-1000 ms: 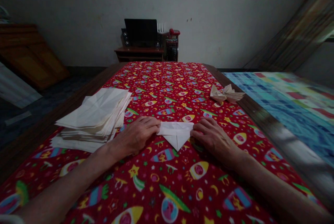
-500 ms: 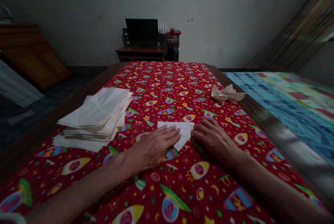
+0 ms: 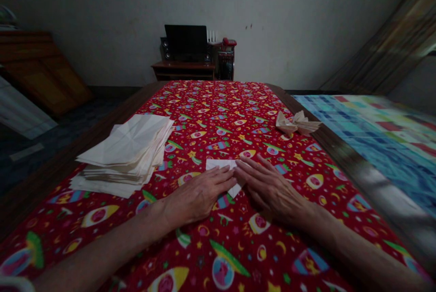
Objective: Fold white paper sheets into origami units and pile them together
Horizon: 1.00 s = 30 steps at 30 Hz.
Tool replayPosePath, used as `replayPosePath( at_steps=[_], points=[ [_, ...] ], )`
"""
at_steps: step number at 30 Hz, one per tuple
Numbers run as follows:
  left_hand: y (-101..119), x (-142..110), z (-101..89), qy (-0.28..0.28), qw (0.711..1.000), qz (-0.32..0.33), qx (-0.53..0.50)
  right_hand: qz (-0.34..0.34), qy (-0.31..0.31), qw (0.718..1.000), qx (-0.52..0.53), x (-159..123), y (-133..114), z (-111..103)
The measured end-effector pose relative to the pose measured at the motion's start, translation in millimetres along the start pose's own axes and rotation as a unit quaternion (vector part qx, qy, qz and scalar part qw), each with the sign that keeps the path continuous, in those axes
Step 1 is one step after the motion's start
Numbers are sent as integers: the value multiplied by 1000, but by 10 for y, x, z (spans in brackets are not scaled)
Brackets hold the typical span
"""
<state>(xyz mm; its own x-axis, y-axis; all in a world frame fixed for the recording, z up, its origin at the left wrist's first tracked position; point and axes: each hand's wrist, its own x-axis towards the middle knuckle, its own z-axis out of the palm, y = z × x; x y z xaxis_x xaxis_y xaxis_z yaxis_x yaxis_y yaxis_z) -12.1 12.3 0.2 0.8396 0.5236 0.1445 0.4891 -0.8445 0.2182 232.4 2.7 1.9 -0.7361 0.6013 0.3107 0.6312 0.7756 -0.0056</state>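
A small folded white sheet of paper [image 3: 218, 163], roughly a triangle pointing toward me, lies flat on the red patterned tablecloth [image 3: 218, 110]. My left hand [image 3: 204, 192] rests flat on its left part with fingers stretched out. From the right, my right hand [image 3: 269, 185] lies over the paper's right part, fingers extended and fingertips close to those of my left. Most of the paper is covered by the two hands; its top left edge and lower tip show between them.
A thick stack of creased white paper [image 3: 131, 142] lies to the left on the table. Folded paper pieces [image 3: 296, 122] stand near the right table edge [image 3: 344, 155]. Beyond the far end are a monitor [image 3: 185, 42] and a red telephone [image 3: 229, 42].
My right hand has moved left from the paper's right corner onto the paper, and its bent fingers have straightened. My left hand and the paper have stayed in place.
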Motion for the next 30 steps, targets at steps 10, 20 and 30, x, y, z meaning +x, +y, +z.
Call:
replayPosePath(
  at_steps=[10,20,30],
  points=[
    [-9,-113,-40,-20,1000,-23,4,10,-65,998,24,-79,-73,-4],
    [-74,-329,-81,9,996,-63,60,70,-47,996,-14,-280,-66,-105],
    [107,-94,-95,18,998,-18,51,86,-41,995,-18,-242,-102,-106]
  ],
)
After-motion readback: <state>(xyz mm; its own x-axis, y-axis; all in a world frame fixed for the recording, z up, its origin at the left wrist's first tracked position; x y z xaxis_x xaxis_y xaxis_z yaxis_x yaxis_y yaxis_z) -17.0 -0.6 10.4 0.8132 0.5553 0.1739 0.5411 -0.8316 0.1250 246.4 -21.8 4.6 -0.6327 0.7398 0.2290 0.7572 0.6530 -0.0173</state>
